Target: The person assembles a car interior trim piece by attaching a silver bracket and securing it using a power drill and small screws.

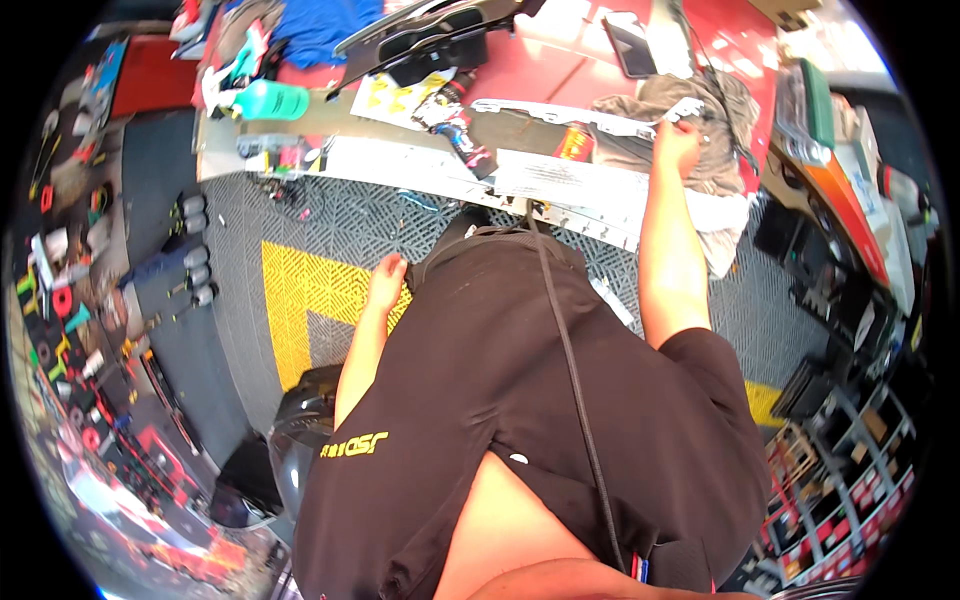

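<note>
White, plastic-looking strip runs leftward from a rumpled grey-brown cloth, its right end over the folds. Right hand is there too, fingers seemingly pinched round that end; my guess, the soft cloth spares the strip's surface and the grip steadies it. Left hand hangs well left of the cloth and nearer the body, beside the dark shirt, fingers half curled; can't tell whether anything small is inside. Phone lies just beyond the cloth, probably set there to stay within reach. Containers: green spray bottle, far left of the cloth, nozzle pointing away from it, fill level unclear; clear tub, right of the cloth, contents can't be made out.
</note>
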Available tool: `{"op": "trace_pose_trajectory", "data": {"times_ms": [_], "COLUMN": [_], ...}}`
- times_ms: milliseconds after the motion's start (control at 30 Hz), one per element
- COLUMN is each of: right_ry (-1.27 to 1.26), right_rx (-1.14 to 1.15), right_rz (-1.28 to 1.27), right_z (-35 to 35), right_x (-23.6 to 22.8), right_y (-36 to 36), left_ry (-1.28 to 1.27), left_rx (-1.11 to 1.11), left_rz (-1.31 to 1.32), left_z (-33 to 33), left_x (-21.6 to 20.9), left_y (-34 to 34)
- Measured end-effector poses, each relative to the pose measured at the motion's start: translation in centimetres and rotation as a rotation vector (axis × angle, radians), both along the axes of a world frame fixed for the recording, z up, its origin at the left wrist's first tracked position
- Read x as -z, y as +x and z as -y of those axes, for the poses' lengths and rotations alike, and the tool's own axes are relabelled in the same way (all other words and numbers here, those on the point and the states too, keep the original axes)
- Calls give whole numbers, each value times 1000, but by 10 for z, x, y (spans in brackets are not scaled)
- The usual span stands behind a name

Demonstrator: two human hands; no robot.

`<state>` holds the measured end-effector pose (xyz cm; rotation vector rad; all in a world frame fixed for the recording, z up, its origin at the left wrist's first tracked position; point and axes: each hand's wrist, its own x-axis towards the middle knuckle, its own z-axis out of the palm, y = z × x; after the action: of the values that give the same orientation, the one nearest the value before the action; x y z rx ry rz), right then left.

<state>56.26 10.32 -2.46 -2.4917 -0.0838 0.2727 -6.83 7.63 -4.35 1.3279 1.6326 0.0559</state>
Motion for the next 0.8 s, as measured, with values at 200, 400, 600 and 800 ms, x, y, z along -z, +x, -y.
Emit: {"op": "trace_pose_trajectory", "data": {"times_ms": [200, 400, 600, 800], "right_ry": [-105, 106, 712, 915], "right_rx": [-55, 48, -62, -207], "right_rz": [49, -75, -47, -52], "right_z": [-3, 6, 49, 41], "right_x": [19, 21, -12, -168], "right_y": [-8, 7, 34, -54], "left_ry": [150, 110, 172, 298], "left_rx": [82, 171, 228, 334], "left_rz": [-36, -40, 90, 236], "left_z": [-29, -73, -130, -208], "left_x": [-8, -49, -40, -67], "left_y": [22, 34, 6, -2]}}
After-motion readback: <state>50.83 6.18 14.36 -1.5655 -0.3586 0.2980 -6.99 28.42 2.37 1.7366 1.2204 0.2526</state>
